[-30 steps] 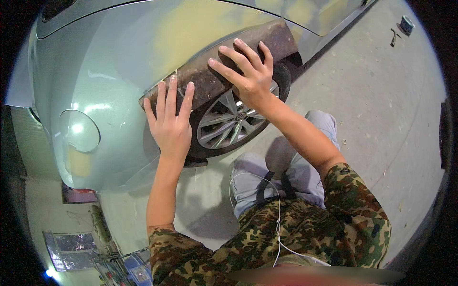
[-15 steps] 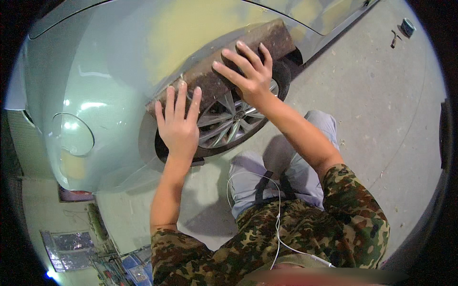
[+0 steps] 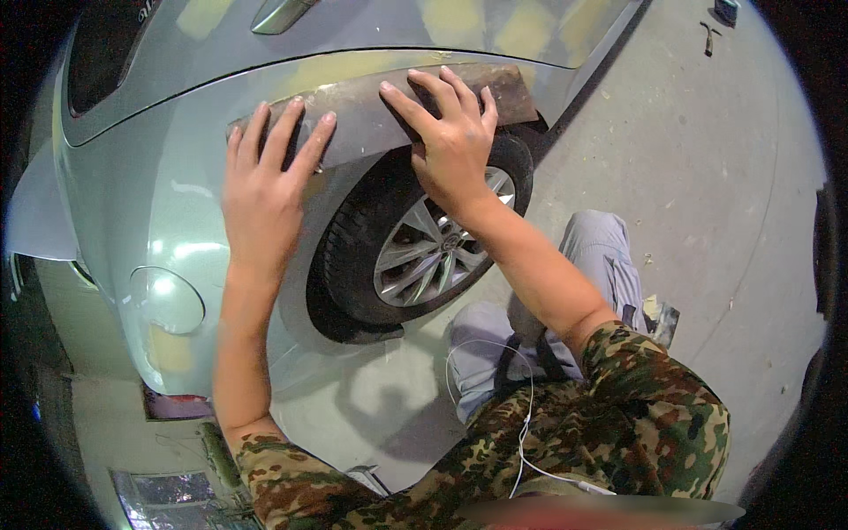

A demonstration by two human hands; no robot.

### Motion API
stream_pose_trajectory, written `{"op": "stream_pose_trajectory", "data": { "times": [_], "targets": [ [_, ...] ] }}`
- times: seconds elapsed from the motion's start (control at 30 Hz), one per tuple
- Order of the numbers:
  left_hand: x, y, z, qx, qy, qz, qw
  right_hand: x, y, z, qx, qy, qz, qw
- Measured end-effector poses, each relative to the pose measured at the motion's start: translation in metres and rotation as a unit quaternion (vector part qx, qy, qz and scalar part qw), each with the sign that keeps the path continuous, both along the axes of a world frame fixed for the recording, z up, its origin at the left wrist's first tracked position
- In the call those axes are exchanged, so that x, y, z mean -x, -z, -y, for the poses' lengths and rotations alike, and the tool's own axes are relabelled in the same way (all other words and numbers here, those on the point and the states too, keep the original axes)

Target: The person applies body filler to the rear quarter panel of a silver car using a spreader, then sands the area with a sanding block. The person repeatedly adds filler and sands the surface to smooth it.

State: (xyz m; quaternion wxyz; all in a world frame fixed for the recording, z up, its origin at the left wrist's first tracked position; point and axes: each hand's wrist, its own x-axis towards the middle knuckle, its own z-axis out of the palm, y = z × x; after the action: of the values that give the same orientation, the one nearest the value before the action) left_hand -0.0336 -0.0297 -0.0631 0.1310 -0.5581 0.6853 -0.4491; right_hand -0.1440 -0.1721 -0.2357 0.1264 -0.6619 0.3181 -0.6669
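Observation:
A long, dull brown-grey strip (image 3: pixel 511 93) lies along the grey car's rear wheel arch (image 3: pixel 337 184); I cannot make out its material. My left hand (image 3: pixel 263 185) rests on the strip's left part, its fingers stretched apart. Over the right half, my right hand (image 3: pixel 452 146) presses with spread fingers. The alloy wheel (image 3: pixel 442 247) and its black tyre show below both hands. Pale yellow patches (image 3: pixel 455 19) mark the car's grey paintwork (image 3: pixel 185 230) around them.
My knees in pale trousers are below the wheel on the concrete floor (image 3: pixel 707 203). A T-shaped tool (image 3: pixel 707 37) and a dark cylindrical container (image 3: pixel 725 11) lie at the upper right. A flat object (image 3: pixel 664 322) is beside my right knee; a window (image 3: pixel 163 495) shows lower left.
The strip and my left hand have shifted up and left in the picture, the strip now more level. The view has shifted, bringing more of the car's upper side into sight.

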Motion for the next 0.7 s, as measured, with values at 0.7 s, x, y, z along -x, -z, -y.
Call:
{"op": "stream_pose_trajectory", "data": {
  "times": [0.7],
  "targets": [
    [0.008,-0.058,0.015,-0.028,0.043,0.068,0.996,0.005,-0.037,0.001,-0.028,-0.012,0.045,0.999]
  ]
}}
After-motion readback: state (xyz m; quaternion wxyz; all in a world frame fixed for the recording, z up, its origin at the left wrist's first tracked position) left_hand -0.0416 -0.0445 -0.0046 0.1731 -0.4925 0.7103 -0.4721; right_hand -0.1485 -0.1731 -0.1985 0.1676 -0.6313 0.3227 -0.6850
